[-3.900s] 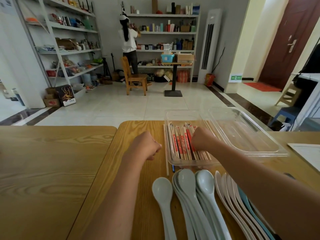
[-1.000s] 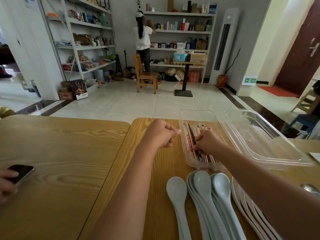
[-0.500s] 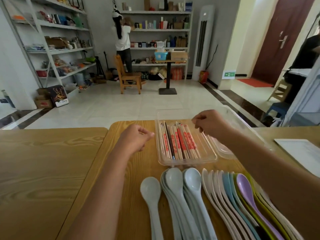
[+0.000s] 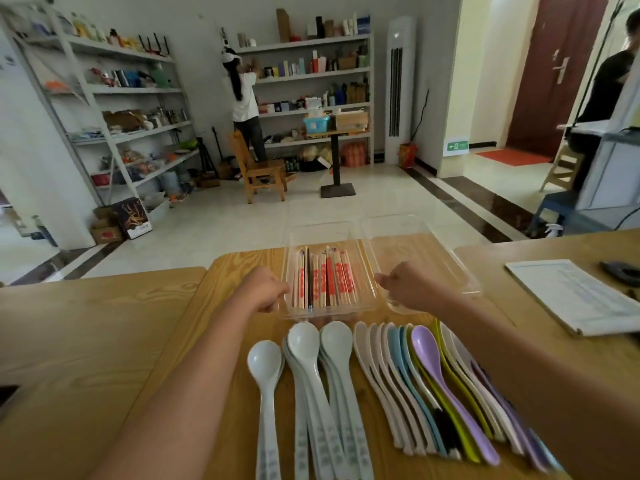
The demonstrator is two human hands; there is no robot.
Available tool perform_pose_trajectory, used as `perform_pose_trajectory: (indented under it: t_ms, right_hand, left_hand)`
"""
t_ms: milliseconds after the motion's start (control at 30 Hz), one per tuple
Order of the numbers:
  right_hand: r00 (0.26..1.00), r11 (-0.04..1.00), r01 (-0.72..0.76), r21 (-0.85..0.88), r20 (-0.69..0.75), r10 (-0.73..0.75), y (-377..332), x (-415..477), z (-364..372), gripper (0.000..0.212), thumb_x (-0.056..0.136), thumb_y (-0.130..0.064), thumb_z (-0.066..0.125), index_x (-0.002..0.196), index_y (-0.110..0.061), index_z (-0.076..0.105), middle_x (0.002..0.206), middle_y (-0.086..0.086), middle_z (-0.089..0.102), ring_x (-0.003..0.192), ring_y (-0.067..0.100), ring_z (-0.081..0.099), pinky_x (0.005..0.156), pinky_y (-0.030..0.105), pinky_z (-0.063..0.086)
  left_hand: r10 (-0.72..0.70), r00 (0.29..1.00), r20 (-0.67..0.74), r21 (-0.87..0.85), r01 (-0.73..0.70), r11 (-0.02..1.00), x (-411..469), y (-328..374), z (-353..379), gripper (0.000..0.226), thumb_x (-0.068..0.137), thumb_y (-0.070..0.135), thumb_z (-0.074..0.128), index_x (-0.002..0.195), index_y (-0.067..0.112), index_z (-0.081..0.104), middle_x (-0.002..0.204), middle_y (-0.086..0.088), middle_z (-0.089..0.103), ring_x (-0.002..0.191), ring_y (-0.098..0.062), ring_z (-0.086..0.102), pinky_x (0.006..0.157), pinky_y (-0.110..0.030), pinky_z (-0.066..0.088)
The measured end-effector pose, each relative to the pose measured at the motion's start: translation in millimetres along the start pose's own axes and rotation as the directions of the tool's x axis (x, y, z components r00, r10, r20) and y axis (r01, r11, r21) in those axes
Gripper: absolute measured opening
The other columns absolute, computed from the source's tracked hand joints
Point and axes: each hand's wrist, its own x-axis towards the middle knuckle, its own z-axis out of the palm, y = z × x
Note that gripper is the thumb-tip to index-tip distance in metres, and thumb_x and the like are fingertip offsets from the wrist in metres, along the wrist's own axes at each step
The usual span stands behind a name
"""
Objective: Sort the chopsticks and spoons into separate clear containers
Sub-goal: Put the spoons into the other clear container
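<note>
A clear container (image 4: 364, 251) at the table's far edge holds several paper-wrapped chopsticks (image 4: 325, 282) lying lengthwise. An empty clear container (image 4: 433, 251) stands to its right. My left hand (image 4: 264, 289) is a curled fist against the chopstick container's left wall and holds nothing. My right hand (image 4: 405, 287) has curled fingers, low over the gap between the two containers, and I see nothing in it. Nearer me lie several white spoons (image 4: 304, 344) in a row. To their right, several coloured spoons (image 4: 426, 351) overlap on their sides.
The wooden table (image 4: 207, 323) butts against a second table (image 4: 86, 323) on the left. A paper pad (image 4: 571, 296) and a dark object (image 4: 620, 268) lie at the right. Beyond are shelves, a person on a chair (image 4: 246, 98) and another person (image 4: 613, 81) at the far right.
My right hand has come out of the chopstick container and dropped beside its right wall. My left fist has moved up against the left wall. The camera view has shifted.
</note>
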Motion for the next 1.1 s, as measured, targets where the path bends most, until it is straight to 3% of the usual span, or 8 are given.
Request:
perform_pose_trajectory:
  t_ms: [167, 233, 300, 433, 533, 700, 800, 1100]
  right_hand:
    - [0.997, 0.998, 0.062, -0.029, -0.04, -0.063, -10, -21, -16, 0.044, 0.101, -0.041, 0.046, 0.084, -0.005, 0.065, 0.07, 0.007, 0.061, 0.065, 0.02, 0.059, 0.068, 0.032, 0.051]
    - [0.981, 0.993, 0.119, 0.011, -0.152, -0.116, -20, -38, -30, 0.039, 0.1, -0.034, 0.05, 0.081, -0.004, 0.066, 0.073, 0.012, 0.065, 0.072, 0.03, 0.065, 0.075, 0.041, 0.056]
    - [0.959, 0.98, 0.181, 0.081, -0.235, -0.158, -33, -63, -36, 0.035, 0.098, -0.029, 0.053, 0.08, -0.004, 0.069, 0.076, 0.015, 0.068, 0.075, 0.033, 0.067, 0.078, 0.047, 0.057]
    - [0.983, 0.945, 0.171, 0.278, -0.119, -0.142, -53, -138, -12, 0.028, 0.095, -0.027, 0.06, 0.086, -0.003, 0.071, 0.079, 0.017, 0.071, 0.066, 0.027, 0.065, 0.074, 0.045, 0.056]
    - [0.997, 0.932, 0.081, 0.352, -0.022, -0.079, -57, -195, 22, 0.028, 0.093, -0.025, 0.064, 0.086, 0.002, 0.071, 0.076, 0.018, 0.07, 0.05, 0.011, 0.053, 0.053, 0.03, 0.045]
    - [0.997, 0.976, 0.073, 0.205, -0.024, -0.07, -65, -222, 60, 0.019, 0.091, -0.026, 0.066, 0.082, -0.011, 0.072, 0.069, 0.006, 0.069, 0.061, 0.018, 0.063, 0.06, 0.032, 0.051]
    - [0.997, 0.993, 0.066, 0.098, -0.053, -0.061, -70, -213, 68, 0.021, 0.091, -0.026, 0.065, 0.075, -0.013, 0.067, 0.063, 0.0, 0.061, 0.055, 0.012, 0.054, 0.051, 0.023, 0.04]
    - [1.0, 0.992, 0.003, -0.125, 0.006, -0.002, -73, -172, 91, 0.013, 0.091, -0.021, 0.058, 0.085, -0.015, 0.067, 0.073, -0.001, 0.061, 0.064, 0.013, 0.06, 0.047, 0.02, 0.033]
  left_hand:
    - [-0.009, 0.998, -0.059, 0.038, 0.012, 0.999, -19, 6, -8, 0.027, 0.097, 0.032, 0.06, 0.084, 0.009, 0.065, 0.06, -0.001, 0.051, 0.05, -0.018, 0.047, 0.059, -0.03, 0.043]
    - [0.024, 0.992, -0.127, 0.008, -0.023, 1.0, -40, 5, -14, 0.032, 0.096, 0.041, 0.059, 0.108, 0.013, 0.07, 0.088, -0.004, 0.067, 0.078, -0.023, 0.065, 0.077, -0.034, 0.054]
    - [0.059, 0.976, -0.21, -0.087, -0.078, 0.993, -73, 5, -14, 0.03, 0.095, 0.04, 0.06, 0.115, 0.019, 0.067, 0.109, -0.001, 0.068, 0.1, -0.025, 0.065, 0.092, -0.044, 0.054]
    - [0.059, 0.985, -0.162, -0.38, -0.118, 0.918, -149, -8, 4, 0.02, 0.096, 0.029, 0.062, 0.111, 0.017, 0.068, 0.093, 0.002, 0.071, 0.08, -0.012, 0.066, 0.073, -0.027, 0.055]
    - [0.033, 0.995, -0.09, -0.567, -0.078, 0.82, -196, -31, 22, 0.015, 0.097, 0.024, 0.062, 0.105, 0.016, 0.071, 0.09, 0.001, 0.075, 0.084, -0.012, 0.07, 0.08, -0.027, 0.057]
    - [-0.034, 0.996, -0.086, -0.675, -0.033, 0.737, -222, -64, 29, 0.017, 0.098, 0.022, 0.06, 0.108, 0.015, 0.071, 0.093, 0.003, 0.077, 0.094, -0.013, 0.072, 0.089, -0.029, 0.056]
    - [-0.054, 0.992, -0.115, -0.659, -0.036, 0.751, -222, -71, 27, 0.02, 0.097, 0.027, 0.06, 0.112, 0.02, 0.071, 0.099, 0.007, 0.076, 0.098, -0.008, 0.07, 0.095, -0.032, 0.055]
    - [-0.049, 0.995, 0.084, -0.676, 0.093, 0.731, -208, -51, 49, 0.044, 0.089, 0.053, 0.06, 0.127, 0.03, 0.061, 0.123, 0.011, 0.067, 0.116, -0.008, 0.06, 0.106, -0.038, 0.046]
